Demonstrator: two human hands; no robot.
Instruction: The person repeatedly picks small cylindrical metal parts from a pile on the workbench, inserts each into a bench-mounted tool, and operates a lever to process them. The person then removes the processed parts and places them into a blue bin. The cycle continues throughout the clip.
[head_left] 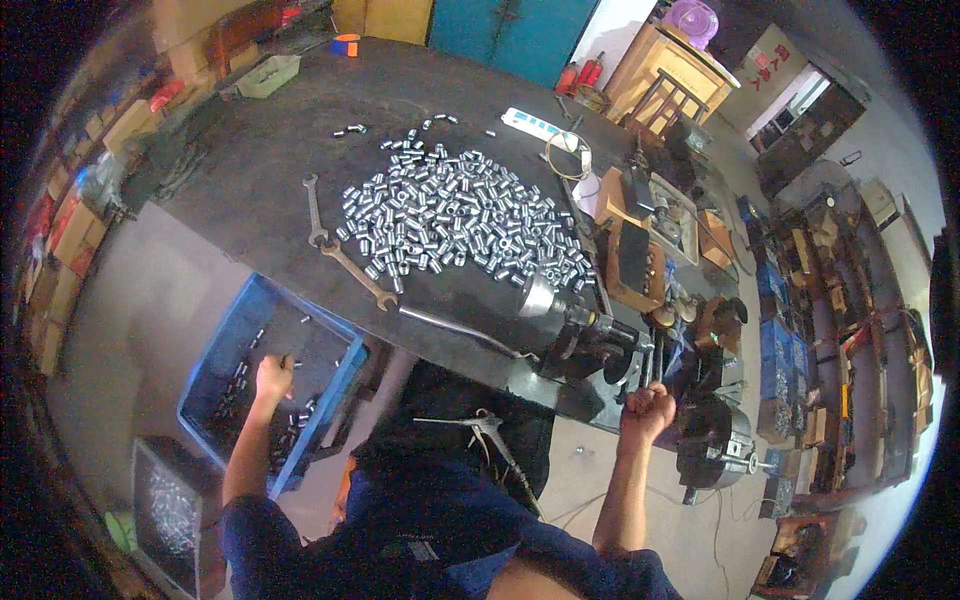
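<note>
My left hand (275, 378) is over the blue bin (322, 425), its fingers drawn together; a small shiny piece shows beside the fingertips, but whether they grip it is unclear. Loose metal parts (303, 413) lie along the bin's bottom. On the right, my right hand (650, 408) is closed round a lever (657, 358) of the bench machine (590, 345). A bright round chuck-like end (537, 296) of this machine points toward a big pile of short silvery metal sleeves (460, 215) on the dark workbench (240, 190).
Two open-end wrenches (314, 208) and a metal bar (460, 330) lie left and front of the pile. An air blow gun (485, 422) is at my lap. A white power strip (540, 129) sits behind; a dark crate of parts (170, 510) stands lower left.
</note>
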